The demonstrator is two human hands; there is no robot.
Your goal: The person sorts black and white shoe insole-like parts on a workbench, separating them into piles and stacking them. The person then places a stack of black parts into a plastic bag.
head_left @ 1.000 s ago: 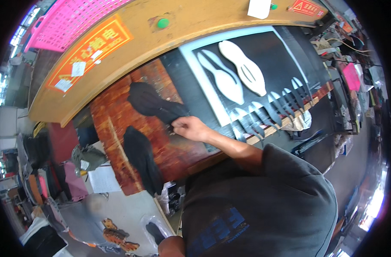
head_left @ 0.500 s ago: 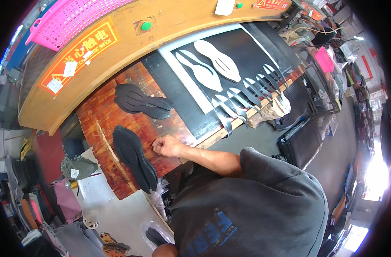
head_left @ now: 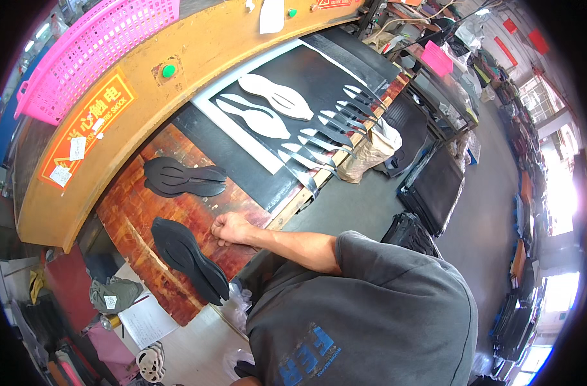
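Note:
My right hand (head_left: 232, 229) rests on the reddish-brown wooden board (head_left: 129, 215) with its fingers curled in; whatever they may hold is hidden. Just left of it, apart from the fingers, lies a stack of black sole-shaped pieces (head_left: 187, 254) with long slits, its narrow end toward me. A second black sole-shaped stack (head_left: 185, 177) sits farther back on the board. Beyond, a black sheet (head_left: 290, 67) carries a broad white sole-shaped piece (head_left: 277, 96) and a forked white piece (head_left: 253, 117). My left hand is out of view.
A yellow machine beam (head_left: 136, 128) with a green button (head_left: 169, 71) spans the back. Several pointed light strips (head_left: 309, 157) lie along the table edge. A pink basket (head_left: 100, 58) stands on the beam. Paper (head_left: 148, 318) and a grey-green cloth bundle (head_left: 115, 294) lie at the left.
The view has turned, so the table and the things on it appear farther left. My right hand stays curled on the board, and the black stacks keep their places.

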